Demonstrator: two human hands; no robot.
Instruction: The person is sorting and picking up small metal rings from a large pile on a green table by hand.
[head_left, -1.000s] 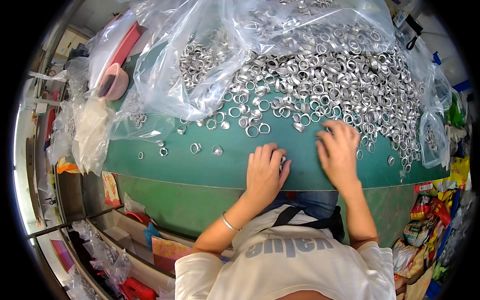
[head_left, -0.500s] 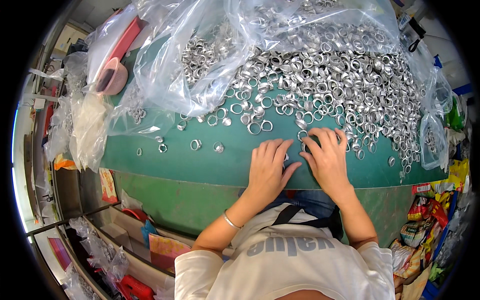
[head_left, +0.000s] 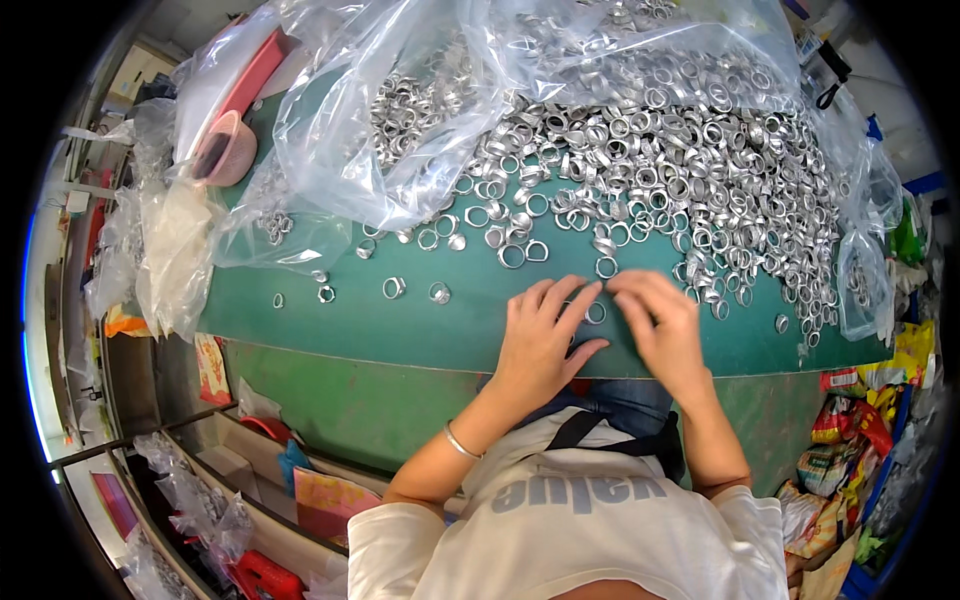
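My left hand (head_left: pixel 541 338) rests low over the green table (head_left: pixel 470 335), fingers bent and slightly spread, thumb apart, nothing visibly gripped. By its fingertips lies a silver-coloured metal ring (head_left: pixel 595 312); a bit of metal also shows under the hand, mostly hidden. On the other side of that ring is my right hand (head_left: pixel 662 325), slightly blurred, its fingers curved and the thumb held away from them. Just beyond the fingertips another ring (head_left: pixel 606 267) lies flat. A large heap of similar rings (head_left: pixel 690 170) spreads over the far and right part of the table.
Clear plastic sheeting (head_left: pixel 350 150) covers part of the heap. Several single rings lie at the left, among them one ring (head_left: pixel 439 293). A pink basket (head_left: pixel 232 155) stands at the far left. Colourful packets (head_left: pixel 835 430) are piled at the right, beside the table.
My right hand has drawn back slightly from the heap, toward my left hand. A ring now shows between the hands, and the ring beyond the fingertips is uncovered. My left hand barely moved.
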